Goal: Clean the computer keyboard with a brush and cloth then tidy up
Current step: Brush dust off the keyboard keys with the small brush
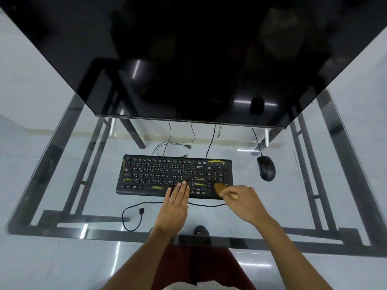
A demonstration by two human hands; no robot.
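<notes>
A black keyboard with yellowish smears on several keys lies on the glass desk. My left hand rests flat on its lower middle keys, fingers together and extended. My right hand grips a small brush with brown bristles; the bristles touch the keyboard's lower right corner by the number pad. No cloth is in view.
A large dark monitor looms over the back of the desk. A black mouse sits right of the keyboard. A loose USB cable curls in front of the keyboard. Black frame bars run under the glass.
</notes>
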